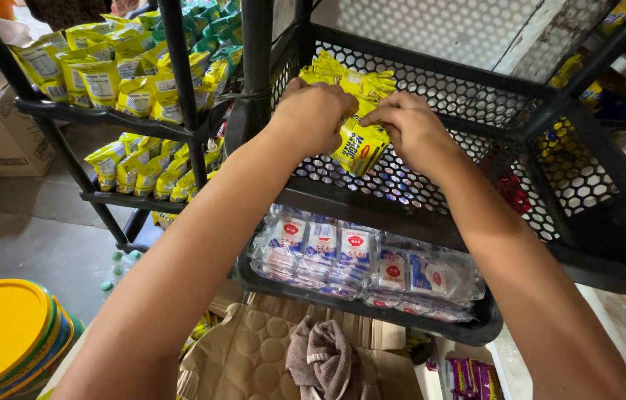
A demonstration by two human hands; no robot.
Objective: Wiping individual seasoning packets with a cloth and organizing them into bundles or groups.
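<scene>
Both hands gripped a strip of yellow sachets over the black mesh shelf, near its front edge. The left hand clenched the strip's left side, covering it from above; the right hand pinched its right side, the sachets hanging between and just below the fingers.

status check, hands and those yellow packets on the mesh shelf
Left hand and right hand both gripping yellow packets. Packets over black mesh shelf. Nothing blocking.
</scene>
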